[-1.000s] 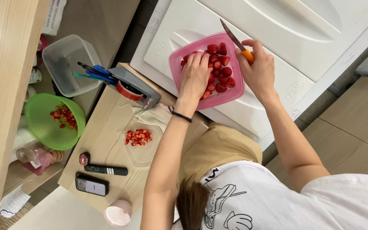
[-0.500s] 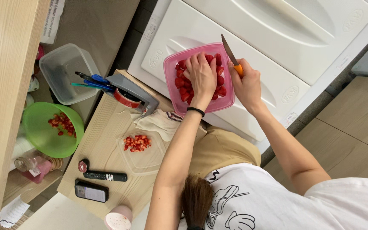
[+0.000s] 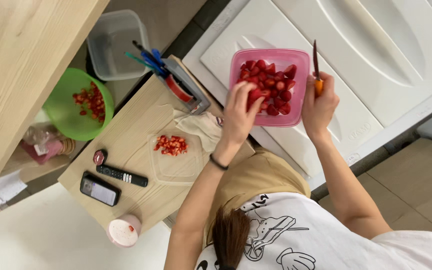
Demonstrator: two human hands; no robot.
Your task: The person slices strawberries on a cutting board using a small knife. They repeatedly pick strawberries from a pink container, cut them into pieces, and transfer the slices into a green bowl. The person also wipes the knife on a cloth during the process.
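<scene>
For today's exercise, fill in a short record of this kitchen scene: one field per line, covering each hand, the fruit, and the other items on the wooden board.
Left hand: left hand reaches into the pink container, fingers on the strawberries
Right hand: right hand grips an orange-handled knife, blade pointing away
Chopped fruit: pieces on a clear lid and in a green bowl
Also on board: remote, phone

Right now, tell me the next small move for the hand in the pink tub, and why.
Probably lift one strawberry out: the left hand already has its fingers among the strawberries in the pink tub, while the right hand holds the knife clear, blade up.
</scene>
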